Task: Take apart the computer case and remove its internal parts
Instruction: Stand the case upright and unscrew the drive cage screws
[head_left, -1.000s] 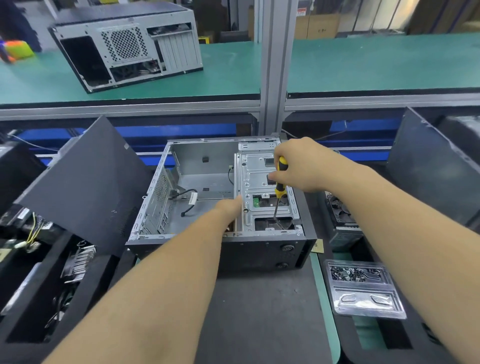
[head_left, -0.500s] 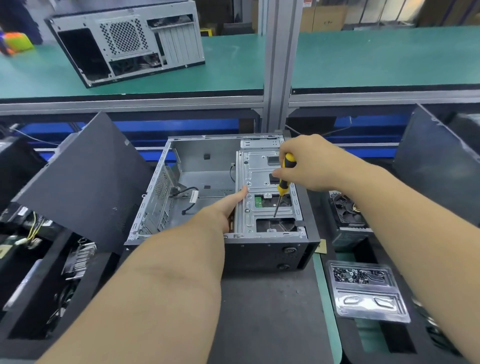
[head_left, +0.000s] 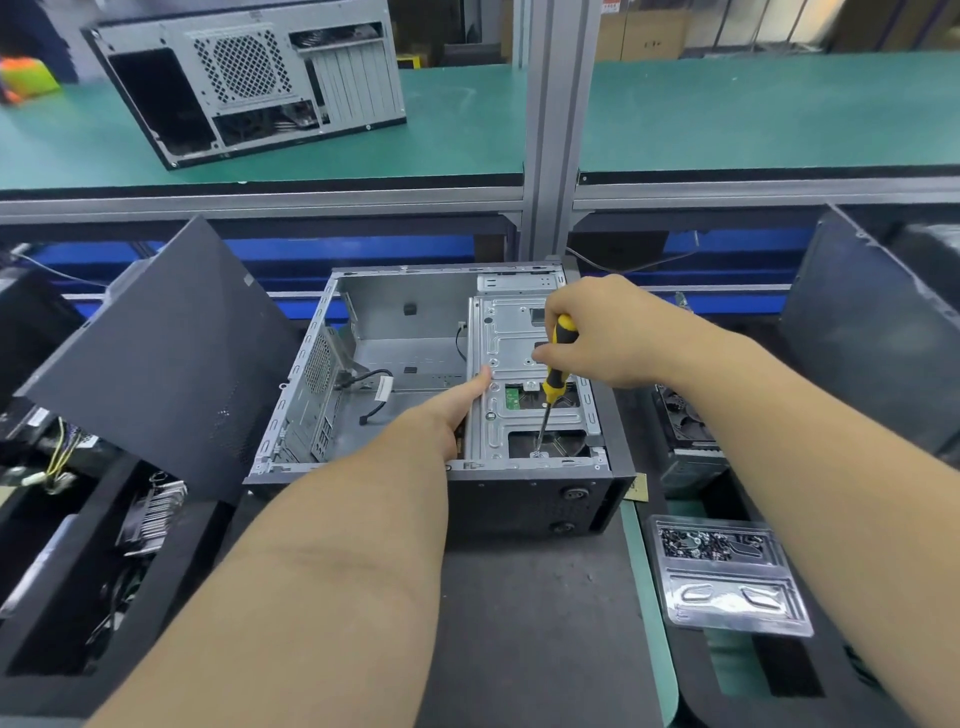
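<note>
Now right hand (head_left: 608, 332) gripping screwdriver (head_left: 555, 371), shaft slanting down toward drive cage (head_left: 519, 364) near edge; left hand (head_left: 452, 410) nearer, fingers hidden, bracing cage's left side

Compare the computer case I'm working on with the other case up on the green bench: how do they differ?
The near case lies open-side up, showing a mostly bare interior; the far case shows its perforated rear panel. The right hand holds a screwdriver on the near case and the left hand touches it; the far case sits untouched. Both have grey metal frames.
</note>
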